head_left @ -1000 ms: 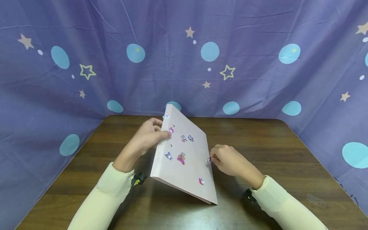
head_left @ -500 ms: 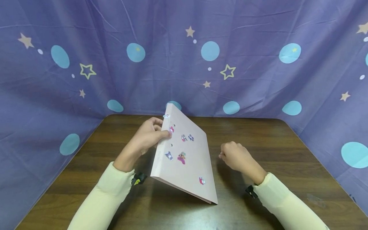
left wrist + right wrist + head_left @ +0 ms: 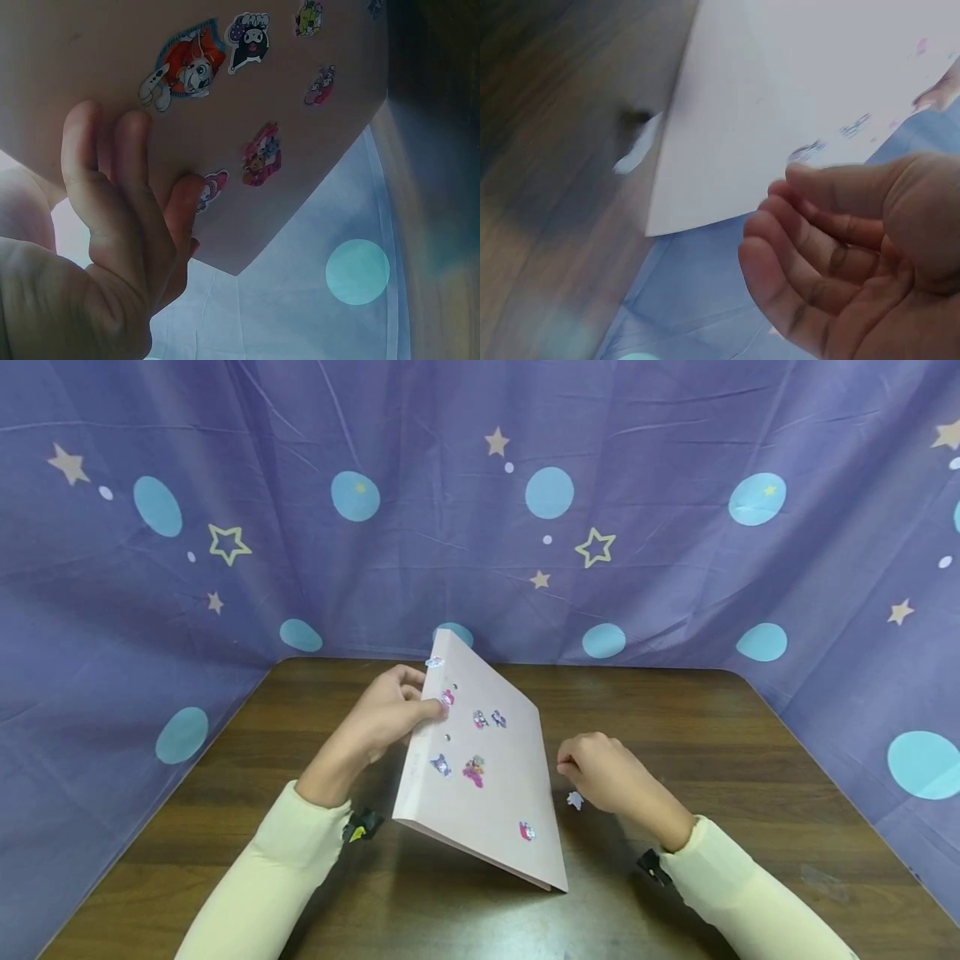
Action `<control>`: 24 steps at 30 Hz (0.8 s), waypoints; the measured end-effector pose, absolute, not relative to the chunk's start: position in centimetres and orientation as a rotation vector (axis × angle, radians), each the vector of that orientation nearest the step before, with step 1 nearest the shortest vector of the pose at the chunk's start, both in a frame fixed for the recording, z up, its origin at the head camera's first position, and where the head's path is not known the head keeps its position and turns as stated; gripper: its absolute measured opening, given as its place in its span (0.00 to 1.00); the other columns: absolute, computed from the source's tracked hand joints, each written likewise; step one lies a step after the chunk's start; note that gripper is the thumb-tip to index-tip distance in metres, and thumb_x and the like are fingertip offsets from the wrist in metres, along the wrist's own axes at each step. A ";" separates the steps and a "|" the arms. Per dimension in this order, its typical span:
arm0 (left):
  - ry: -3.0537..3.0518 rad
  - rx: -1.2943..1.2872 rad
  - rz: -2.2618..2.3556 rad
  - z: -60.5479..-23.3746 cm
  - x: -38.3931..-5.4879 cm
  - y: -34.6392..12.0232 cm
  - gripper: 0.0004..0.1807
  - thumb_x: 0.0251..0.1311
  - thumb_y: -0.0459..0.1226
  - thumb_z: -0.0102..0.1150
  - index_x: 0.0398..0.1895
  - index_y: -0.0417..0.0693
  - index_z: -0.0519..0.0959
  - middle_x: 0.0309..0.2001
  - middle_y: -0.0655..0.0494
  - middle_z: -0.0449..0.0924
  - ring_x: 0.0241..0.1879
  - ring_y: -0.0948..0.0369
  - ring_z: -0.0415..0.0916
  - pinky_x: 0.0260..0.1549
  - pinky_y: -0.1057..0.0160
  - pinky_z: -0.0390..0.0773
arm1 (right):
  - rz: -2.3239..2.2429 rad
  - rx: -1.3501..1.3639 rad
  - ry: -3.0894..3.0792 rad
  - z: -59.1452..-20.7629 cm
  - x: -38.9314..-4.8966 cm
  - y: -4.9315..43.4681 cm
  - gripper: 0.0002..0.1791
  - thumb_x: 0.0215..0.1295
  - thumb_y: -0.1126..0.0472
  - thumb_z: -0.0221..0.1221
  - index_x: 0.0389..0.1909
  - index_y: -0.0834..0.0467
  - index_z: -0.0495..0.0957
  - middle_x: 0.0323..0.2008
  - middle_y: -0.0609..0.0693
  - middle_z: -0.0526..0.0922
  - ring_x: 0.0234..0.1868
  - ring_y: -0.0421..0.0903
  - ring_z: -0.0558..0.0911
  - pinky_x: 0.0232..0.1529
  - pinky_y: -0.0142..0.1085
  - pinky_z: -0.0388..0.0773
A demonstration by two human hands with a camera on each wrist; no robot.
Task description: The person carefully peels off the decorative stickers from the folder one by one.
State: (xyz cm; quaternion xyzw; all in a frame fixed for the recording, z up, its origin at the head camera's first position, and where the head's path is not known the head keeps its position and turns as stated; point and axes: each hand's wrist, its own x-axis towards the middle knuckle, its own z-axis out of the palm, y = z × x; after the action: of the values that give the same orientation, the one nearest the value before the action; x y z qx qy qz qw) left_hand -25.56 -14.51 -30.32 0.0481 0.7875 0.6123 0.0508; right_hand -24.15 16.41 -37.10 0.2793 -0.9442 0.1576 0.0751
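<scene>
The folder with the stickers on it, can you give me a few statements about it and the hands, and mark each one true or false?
1. The left hand grips the folder near its spine. True.
2. The folder lies flat. False: it is held at a tilt.
3. Several stickers show on its cover. True.
4. In the head view, a small pale piece shows by the right hand. True.
5. The right hand grips the folder too. False: it is apart from the folder, its fingers curled.
6. Both forearms are bare to the elbow. False: pale yellow sleeves cover them.
</scene>
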 end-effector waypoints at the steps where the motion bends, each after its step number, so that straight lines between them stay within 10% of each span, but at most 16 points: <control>1: 2.398 0.147 1.864 -30.3 -25.6 -14.5 0.29 0.56 0.26 0.63 0.60 0.30 0.64 0.35 0.39 0.80 0.28 0.52 0.86 0.30 0.52 0.88 | 0.491 0.870 -2.828 -37.0 -23.9 16.2 0.06 0.65 0.67 0.66 0.29 0.56 0.83 0.25 0.42 0.78 0.26 0.38 0.73 0.28 0.33 0.75; 14: 2.394 0.140 1.875 -30.3 -25.5 -14.4 0.30 0.55 0.25 0.63 0.60 0.30 0.64 0.36 0.40 0.81 0.28 0.53 0.86 0.30 0.52 0.88 | 0.576 1.250 -2.740 -36.7 -20.9 14.2 0.07 0.66 0.56 0.69 0.30 0.51 0.83 0.23 0.35 0.72 0.25 0.33 0.69 0.25 0.27 0.69; 24: 2.393 0.136 1.875 -30.3 -25.4 -14.4 0.30 0.55 0.26 0.63 0.60 0.30 0.64 0.36 0.40 0.80 0.28 0.52 0.85 0.30 0.52 0.88 | 0.789 1.553 -2.657 -36.9 -20.9 13.9 0.08 0.61 0.68 0.71 0.37 0.55 0.84 0.35 0.42 0.82 0.38 0.34 0.81 0.41 0.30 0.83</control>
State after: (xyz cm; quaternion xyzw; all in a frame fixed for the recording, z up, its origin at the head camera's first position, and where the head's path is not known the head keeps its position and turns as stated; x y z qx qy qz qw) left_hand -25.45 -14.43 -30.29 0.0447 0.7854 0.6154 0.0491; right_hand -20.92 13.95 -36.90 0.4887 -0.8362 0.2484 -0.0177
